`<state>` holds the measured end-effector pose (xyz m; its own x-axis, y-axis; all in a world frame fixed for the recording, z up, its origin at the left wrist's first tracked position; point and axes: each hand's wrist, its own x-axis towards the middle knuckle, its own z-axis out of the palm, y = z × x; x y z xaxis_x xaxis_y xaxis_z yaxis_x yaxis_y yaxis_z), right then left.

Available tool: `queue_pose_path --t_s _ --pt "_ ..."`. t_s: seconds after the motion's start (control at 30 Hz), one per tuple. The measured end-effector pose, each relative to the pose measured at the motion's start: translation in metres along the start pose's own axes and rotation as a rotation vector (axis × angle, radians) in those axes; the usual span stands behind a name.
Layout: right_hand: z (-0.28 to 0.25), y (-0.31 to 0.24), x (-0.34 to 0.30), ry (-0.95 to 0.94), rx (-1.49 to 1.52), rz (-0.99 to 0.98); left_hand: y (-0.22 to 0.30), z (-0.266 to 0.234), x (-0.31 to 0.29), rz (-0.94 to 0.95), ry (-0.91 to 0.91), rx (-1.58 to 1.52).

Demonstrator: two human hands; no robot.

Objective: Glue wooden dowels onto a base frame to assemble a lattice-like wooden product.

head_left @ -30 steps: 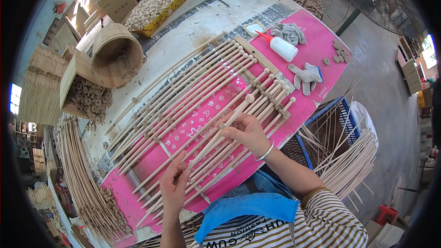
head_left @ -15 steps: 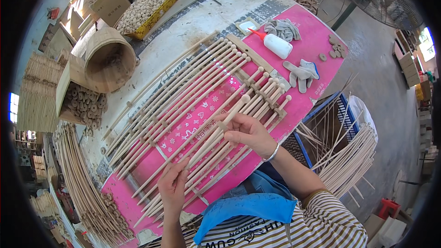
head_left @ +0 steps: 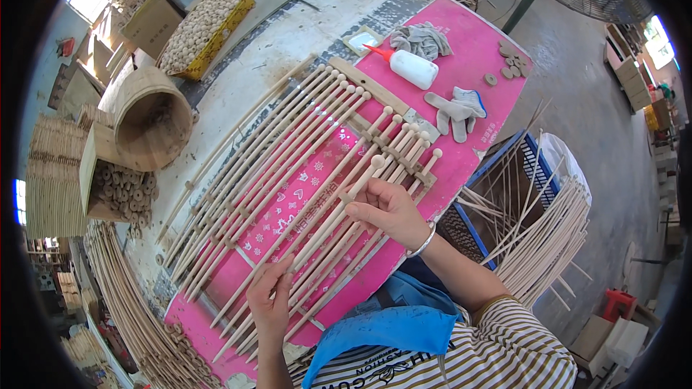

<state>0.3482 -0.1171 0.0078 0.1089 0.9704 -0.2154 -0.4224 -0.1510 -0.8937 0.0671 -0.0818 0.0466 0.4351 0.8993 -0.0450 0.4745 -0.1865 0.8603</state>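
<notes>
A pale wooden stick (head_left: 326, 226) with a round ball at its far end is held slantwise above the others. My left hand (head_left: 269, 301) pinches it at its lower part between thumb and fingers. Near the ball, my right hand (head_left: 389, 212) is closed on a small wooden ring (head_left: 347, 198) that sits around the stick. Beneath lie several more ball-tipped sticks (head_left: 404, 153), with small wooden pieces around them near their tips. To the left, another row of ball-tipped sticks (head_left: 281, 162) rests side by side across the pink sheet (head_left: 461, 43).
A white glue bottle (head_left: 413, 70) with a red nozzle lies beyond, near grey gloves (head_left: 458, 112) and wooden rings (head_left: 513, 65). At left stand a yellow box (head_left: 216, 39) of wooden balls and a wooden bucket (head_left: 137, 119). A blue crate (head_left: 542, 162) holding sticks stands at right.
The whole view has shifted slightly, with table things appearing further left. Both hands keep their hold; the held stick's ball end appears slightly lower and to the left.
</notes>
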Motion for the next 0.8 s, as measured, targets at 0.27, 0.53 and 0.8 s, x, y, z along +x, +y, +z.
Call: queue_pose_path --t_s 0.27,0.53,0.8 --pt "-0.034 -0.018 -0.011 0.408 -0.122 -0.169 0.001 0.031 0.05 0.212 0.033 0.155" --pt "-0.069 -0.02 -0.022 0.395 -0.149 -0.182 0.0 0.074 0.083 0.278 0.06 0.366" --pt "-0.07 -0.019 -0.021 0.379 -0.135 -0.142 -0.008 0.086 0.085 0.262 0.036 0.451"
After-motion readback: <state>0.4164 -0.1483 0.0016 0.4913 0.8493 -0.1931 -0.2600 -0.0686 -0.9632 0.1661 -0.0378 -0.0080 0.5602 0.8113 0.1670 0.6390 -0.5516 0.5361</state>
